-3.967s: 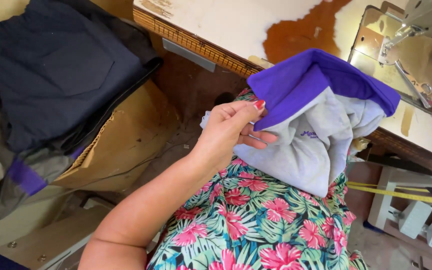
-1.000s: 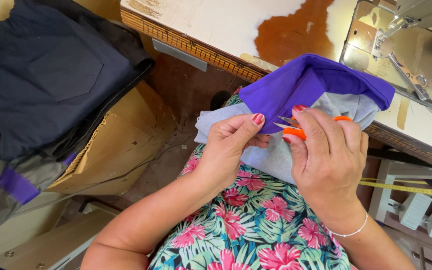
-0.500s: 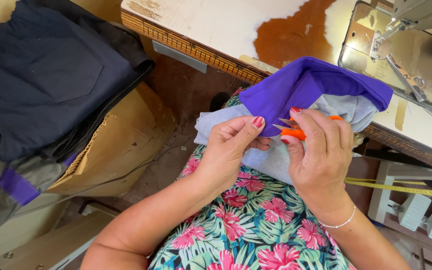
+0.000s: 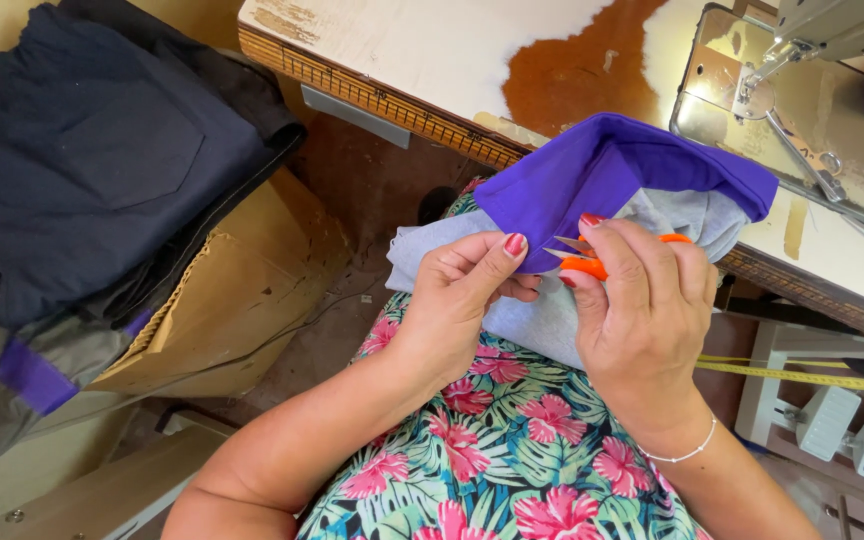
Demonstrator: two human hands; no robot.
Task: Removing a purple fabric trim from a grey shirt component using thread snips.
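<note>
Trimming purple hem [image 4: 592,175] over lap: left hand [image 4: 462,290] pinching garment [image 4: 542,320], right hand [image 4: 642,310] gripping orange snips [image 4: 584,266], needing careful closing beside seam.

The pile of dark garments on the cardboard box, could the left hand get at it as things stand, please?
Probably yes, but not freely: the left hand is pinching the grey and purple garment beside the orange snips. The dark garments lie uncovered on that hand's side with nothing between.
</note>
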